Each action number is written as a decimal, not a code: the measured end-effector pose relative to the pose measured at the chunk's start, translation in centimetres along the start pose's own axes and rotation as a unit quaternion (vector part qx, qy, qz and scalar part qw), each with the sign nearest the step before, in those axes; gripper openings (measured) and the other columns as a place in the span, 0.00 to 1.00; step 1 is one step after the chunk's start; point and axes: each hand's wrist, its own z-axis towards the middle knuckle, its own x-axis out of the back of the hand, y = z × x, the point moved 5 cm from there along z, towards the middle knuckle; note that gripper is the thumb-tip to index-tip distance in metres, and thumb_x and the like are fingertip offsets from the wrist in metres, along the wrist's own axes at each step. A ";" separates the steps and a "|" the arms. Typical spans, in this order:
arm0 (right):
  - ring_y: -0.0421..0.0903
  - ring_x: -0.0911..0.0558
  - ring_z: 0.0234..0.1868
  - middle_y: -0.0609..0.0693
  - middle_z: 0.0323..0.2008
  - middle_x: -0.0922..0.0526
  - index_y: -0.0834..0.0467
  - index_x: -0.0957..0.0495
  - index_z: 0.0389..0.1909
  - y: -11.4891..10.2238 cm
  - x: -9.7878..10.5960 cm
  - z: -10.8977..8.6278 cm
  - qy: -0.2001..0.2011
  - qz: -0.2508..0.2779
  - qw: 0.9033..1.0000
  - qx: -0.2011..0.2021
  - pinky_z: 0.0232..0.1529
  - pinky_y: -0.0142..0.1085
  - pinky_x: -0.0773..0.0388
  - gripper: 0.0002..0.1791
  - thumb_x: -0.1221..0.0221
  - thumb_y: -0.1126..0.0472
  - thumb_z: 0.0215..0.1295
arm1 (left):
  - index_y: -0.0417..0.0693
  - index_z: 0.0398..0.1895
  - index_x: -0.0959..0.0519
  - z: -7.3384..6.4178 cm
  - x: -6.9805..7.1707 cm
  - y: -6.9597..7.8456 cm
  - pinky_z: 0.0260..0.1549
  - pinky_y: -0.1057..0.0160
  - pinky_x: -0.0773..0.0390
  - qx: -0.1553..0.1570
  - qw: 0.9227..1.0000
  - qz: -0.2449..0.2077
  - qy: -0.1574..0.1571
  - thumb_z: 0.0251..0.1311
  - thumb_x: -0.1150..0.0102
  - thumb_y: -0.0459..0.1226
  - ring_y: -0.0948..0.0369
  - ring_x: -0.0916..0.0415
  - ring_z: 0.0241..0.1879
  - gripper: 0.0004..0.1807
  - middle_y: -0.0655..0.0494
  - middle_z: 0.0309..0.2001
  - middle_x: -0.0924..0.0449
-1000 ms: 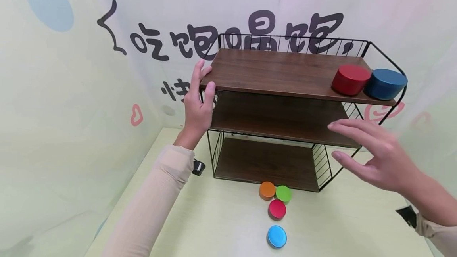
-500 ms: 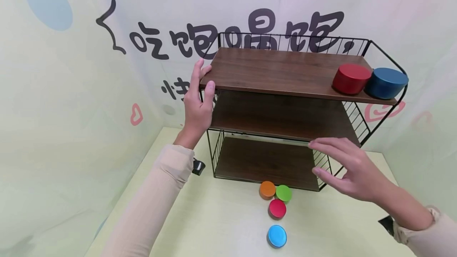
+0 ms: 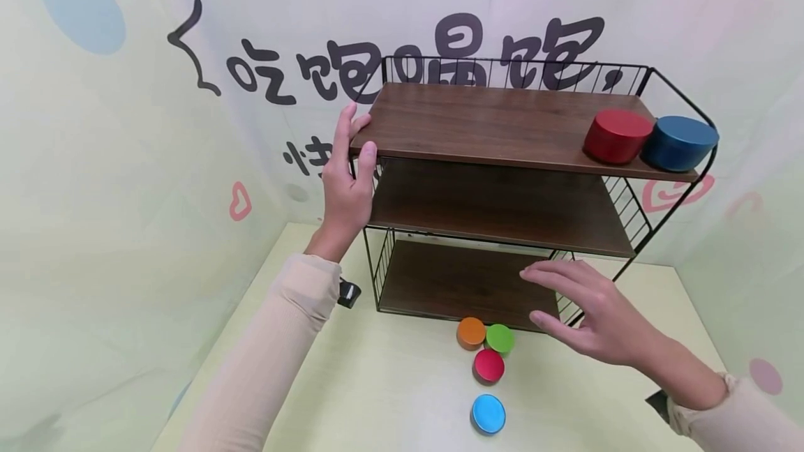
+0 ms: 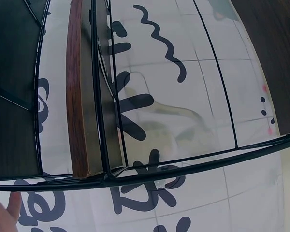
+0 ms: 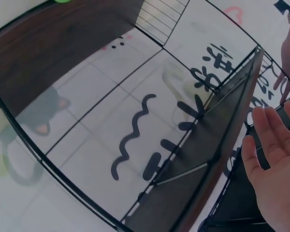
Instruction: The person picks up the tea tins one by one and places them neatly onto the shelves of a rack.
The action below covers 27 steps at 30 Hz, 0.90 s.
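A three-tier rack [image 3: 490,124] with dark wood boards and a black wire frame stands before the wall. My left hand [image 3: 348,190] holds its upper left corner, thumb at the front of the top board and fingers at the side. My right hand [image 3: 593,312] hovers in front of the lower right part, fingers spread and holding nothing; in the right wrist view its palm [image 5: 278,174] shows. Closest to it on the table are small round tin-like pieces: green [image 3: 500,339], orange [image 3: 471,333], crimson [image 3: 488,366] and light blue [image 3: 488,414].
Two larger round tins, red [image 3: 618,137] and blue [image 3: 680,143], sit side by side at the right end of the top board. The pale table [image 3: 377,382] reaches forward from the rack. Printed cloth walls [image 3: 157,159] enclose the back and sides.
My right hand has moved left and down, from beside the middle board to before the bottom tier. My left hand stays at the rack's corner, and the round pieces have not moved.
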 end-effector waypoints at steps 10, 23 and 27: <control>0.46 0.23 0.56 0.47 0.57 0.20 0.51 0.20 0.58 -0.2 -2.6 -1.2 -0.015 0.028 0.999 -0.002 0.46 0.50 0.19 0.28 0.31 0.46 0.58 | 0.52 0.76 0.39 0.0 0.0 -0.1 0.49 0.61 0.34 0.000 1.000 -0.007 -0.001 0.72 0.53 0.38 0.65 0.32 0.63 0.29 0.56 0.64 0.25; 0.43 0.22 0.54 0.43 0.55 0.19 0.49 0.20 0.58 -0.6 -6.2 -2.9 -0.028 0.049 0.998 -0.017 0.45 0.49 0.20 0.31 0.27 0.55 0.50 | 0.52 0.76 0.40 0.0 -0.1 0.0 0.47 0.61 0.33 0.005 1.000 -0.011 -0.003 0.72 0.52 0.38 0.64 0.29 0.60 0.29 0.57 0.65 0.26; 0.43 0.22 0.53 0.42 0.54 0.19 0.48 0.20 0.58 -0.7 -7.4 -3.6 -0.028 0.061 0.998 -0.013 0.45 0.47 0.21 0.29 0.27 0.54 0.53 | 0.54 0.76 0.40 -0.1 -0.1 0.0 0.45 0.61 0.33 0.006 1.000 -0.013 -0.003 0.72 0.52 0.38 0.65 0.29 0.60 0.29 0.57 0.65 0.26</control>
